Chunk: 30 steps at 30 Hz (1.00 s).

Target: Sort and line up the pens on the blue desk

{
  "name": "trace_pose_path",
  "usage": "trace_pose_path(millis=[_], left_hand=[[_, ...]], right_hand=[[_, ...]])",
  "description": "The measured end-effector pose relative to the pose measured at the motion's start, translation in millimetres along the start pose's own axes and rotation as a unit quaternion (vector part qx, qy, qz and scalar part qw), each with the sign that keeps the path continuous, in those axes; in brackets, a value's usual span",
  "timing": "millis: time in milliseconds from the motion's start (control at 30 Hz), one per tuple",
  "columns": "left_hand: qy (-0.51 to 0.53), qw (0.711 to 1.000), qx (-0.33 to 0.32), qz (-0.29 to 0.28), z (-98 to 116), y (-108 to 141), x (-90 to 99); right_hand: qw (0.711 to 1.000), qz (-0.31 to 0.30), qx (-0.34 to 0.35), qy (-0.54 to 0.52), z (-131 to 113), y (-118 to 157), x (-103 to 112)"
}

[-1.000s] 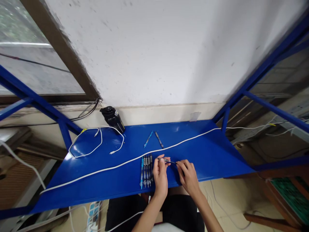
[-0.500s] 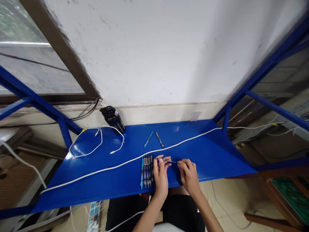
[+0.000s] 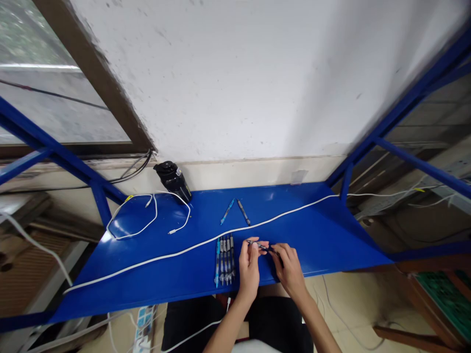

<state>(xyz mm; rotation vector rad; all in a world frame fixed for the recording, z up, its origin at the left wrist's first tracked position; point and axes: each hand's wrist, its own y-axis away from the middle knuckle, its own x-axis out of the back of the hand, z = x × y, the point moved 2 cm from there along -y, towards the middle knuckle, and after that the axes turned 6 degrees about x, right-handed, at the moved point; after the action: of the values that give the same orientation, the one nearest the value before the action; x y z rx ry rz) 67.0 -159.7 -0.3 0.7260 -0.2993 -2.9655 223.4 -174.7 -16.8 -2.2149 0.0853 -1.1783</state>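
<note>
Near the front edge of the blue table, my left hand pinches a slim pen by its body. My right hand has its fingers closed on a dark pen part at the right end of that pen; whether the two pieces are joined is too small to tell. Left of my left hand, several pens lie side by side, the leftmost light blue and the others grey. Farther back, a blue pen and a grey pen lie angled toward each other.
A white cable runs across the blue table. At the back left stands a black bottle, beside a looped white charging cable. Blue frame posts rise at both sides. A power strip lies on the floor.
My left hand has moved right with the pen, closing the gap to my right hand. The thin rod seen between the hands before is now mostly out of sight.
</note>
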Motion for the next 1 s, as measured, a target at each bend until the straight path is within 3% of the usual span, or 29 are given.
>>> trace_pose_path(millis=[200,500,767,1000], left_hand=[[-0.05,0.998,-0.004,-0.029,3,3,-2.1],[-0.073,0.994,0.016,-0.085,10,6,-8.3],[-0.109,0.991,-0.01,-0.072,10,4,-5.0],[-0.13,0.988,-0.038,-0.076,14,4,-4.9]], right_hand=[[0.995,0.038,-0.048,-0.085,6,8,-7],[0.991,0.047,-0.037,-0.116,2,5,1],[0.998,-0.018,0.009,-0.06,-4,0,8],[0.993,-0.015,-0.04,-0.113,-1,3,4]])
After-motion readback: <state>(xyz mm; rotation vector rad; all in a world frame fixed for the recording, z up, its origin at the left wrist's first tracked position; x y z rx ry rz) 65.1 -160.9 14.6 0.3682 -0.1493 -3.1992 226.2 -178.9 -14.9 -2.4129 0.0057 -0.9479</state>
